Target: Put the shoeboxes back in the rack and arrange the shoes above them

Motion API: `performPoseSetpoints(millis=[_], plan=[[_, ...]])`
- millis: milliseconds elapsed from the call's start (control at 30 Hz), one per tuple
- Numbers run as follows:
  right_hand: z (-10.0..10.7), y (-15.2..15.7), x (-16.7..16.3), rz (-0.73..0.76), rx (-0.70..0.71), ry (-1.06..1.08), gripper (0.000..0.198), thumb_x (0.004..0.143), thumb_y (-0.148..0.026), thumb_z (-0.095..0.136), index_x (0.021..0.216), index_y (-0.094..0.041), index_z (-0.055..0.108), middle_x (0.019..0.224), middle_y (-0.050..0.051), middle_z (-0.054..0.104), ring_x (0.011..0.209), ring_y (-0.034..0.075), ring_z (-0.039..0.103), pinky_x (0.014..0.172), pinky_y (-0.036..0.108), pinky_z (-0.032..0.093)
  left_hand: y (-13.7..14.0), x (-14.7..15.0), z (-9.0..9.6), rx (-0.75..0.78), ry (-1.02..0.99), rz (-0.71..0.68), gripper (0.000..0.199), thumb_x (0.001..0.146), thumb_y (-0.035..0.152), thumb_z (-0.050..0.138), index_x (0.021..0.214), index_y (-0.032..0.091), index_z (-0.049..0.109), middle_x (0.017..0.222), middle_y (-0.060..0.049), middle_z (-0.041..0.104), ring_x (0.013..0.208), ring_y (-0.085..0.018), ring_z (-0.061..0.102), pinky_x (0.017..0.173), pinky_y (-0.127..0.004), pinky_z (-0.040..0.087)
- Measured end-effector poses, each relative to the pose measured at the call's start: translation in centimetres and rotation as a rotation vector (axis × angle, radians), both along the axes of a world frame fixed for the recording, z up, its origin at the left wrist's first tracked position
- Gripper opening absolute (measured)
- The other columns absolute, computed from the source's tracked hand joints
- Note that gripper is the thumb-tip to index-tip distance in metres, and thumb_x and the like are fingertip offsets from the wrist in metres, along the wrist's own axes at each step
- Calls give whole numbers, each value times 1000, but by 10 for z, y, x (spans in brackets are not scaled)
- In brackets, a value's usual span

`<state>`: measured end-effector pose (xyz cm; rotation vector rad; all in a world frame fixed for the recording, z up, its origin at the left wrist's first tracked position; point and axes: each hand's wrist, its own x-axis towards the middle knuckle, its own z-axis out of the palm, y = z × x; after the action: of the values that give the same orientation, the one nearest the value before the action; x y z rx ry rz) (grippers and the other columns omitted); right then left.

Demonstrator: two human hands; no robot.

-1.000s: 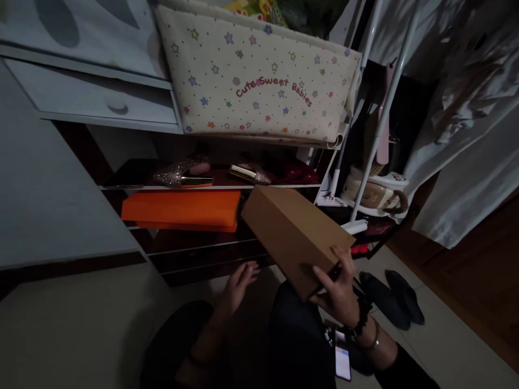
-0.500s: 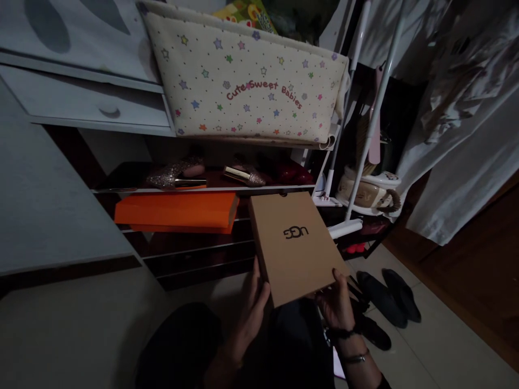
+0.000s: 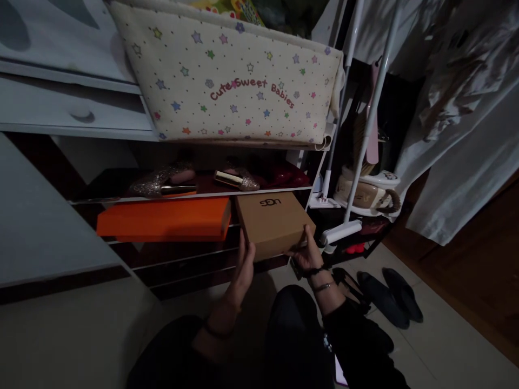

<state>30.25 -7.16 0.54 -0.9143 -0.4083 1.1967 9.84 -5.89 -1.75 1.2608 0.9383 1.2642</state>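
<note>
Both my hands hold a brown UGG shoe box (image 3: 273, 224), whose far end sits partly inside the rack, under the shelf edge. My left hand (image 3: 244, 267) presses along the box's left near corner. On the other side my right hand (image 3: 307, 252) grips the right near corner, thumb on top and fingers underneath. Left of the box an orange box (image 3: 164, 219) lies on the same level and sticks out over the shelf edge. Glittery heeled shoes (image 3: 239, 179) stand on the shelf above.
A star-patterned fabric bin (image 3: 243, 81) overhangs from above. White poles (image 3: 371, 119) and a white squeegee-like head (image 3: 341, 232) stand close on the right. Dark shoes (image 3: 383, 300) lie on the tiled floor. A white drawer unit (image 3: 73, 108) is at upper left.
My hands have moved the UGG box forward, and its far part has gone under the shelf. It has tilted flatter, so its near side now shows.
</note>
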Motion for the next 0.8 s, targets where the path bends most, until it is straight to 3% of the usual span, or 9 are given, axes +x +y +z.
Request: performPoseSetpoints(millis=[200, 333, 567, 800], plan=[[19, 56, 6, -31, -117, 6, 55, 86, -66, 78, 111, -20, 60, 87, 1, 68, 73, 17, 66, 71, 38, 64, 73, 11, 11, 35, -40, 57, 86, 101, 74, 41, 171, 26, 22, 178, -5, 19, 164, -26, 18, 133, -39, 18], [21, 81, 3, -112, -170, -7, 52, 87, -63, 79, 107, -23, 55, 82, -2, 65, 68, 15, 66, 63, 33, 63, 100, 12, 15, 58, -6, 105, 86, 100, 75, 42, 168, 23, 31, 176, -8, 27, 164, -26, 16, 134, -40, 14], [9, 99, -4, -149, -180, -127, 56, 83, -67, 81, 103, -22, 55, 78, -2, 64, 62, 15, 64, 52, 27, 59, 119, 6, 16, 41, -82, 69, 83, 101, 73, 43, 167, 24, 32, 174, -8, 32, 162, -26, 25, 133, -41, 22], [4, 89, -1, -132, -123, -195, 65, 79, -70, 80, 110, -18, 57, 83, 1, 68, 69, 14, 65, 60, 23, 53, 113, 3, 14, -25, -50, 84, 87, 99, 74, 48, 166, 21, 33, 174, -11, 30, 163, -27, 24, 133, -39, 21]])
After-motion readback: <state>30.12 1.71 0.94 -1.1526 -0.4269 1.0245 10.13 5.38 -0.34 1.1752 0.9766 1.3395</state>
